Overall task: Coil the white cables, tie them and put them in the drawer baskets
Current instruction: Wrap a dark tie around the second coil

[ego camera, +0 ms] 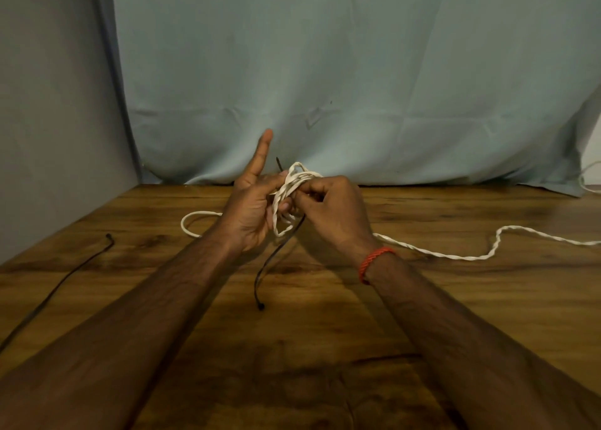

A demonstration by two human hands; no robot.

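A small coil of white twisted cable (290, 191) is held up above the wooden table (325, 315) between both hands. My left hand (252, 208) grips the coil with its lower fingers while the index finger points straight up. From the right, my right hand (331, 211) pinches the coil's strands with curled fingers. A black cable tie (270, 263) passes through the coil; its tip sticks out above and its head hangs down toward the table. The cable's loose tail (468, 254) trails right across the table, and a loop (195, 224) lies behind my left wrist.
A second black cable tie (61, 283) lies on the table at the left. A pale blue cloth (325, 88) hangs behind the table's far edge. More white cable (585, 182) shows at the far right edge. No drawer baskets are in view.
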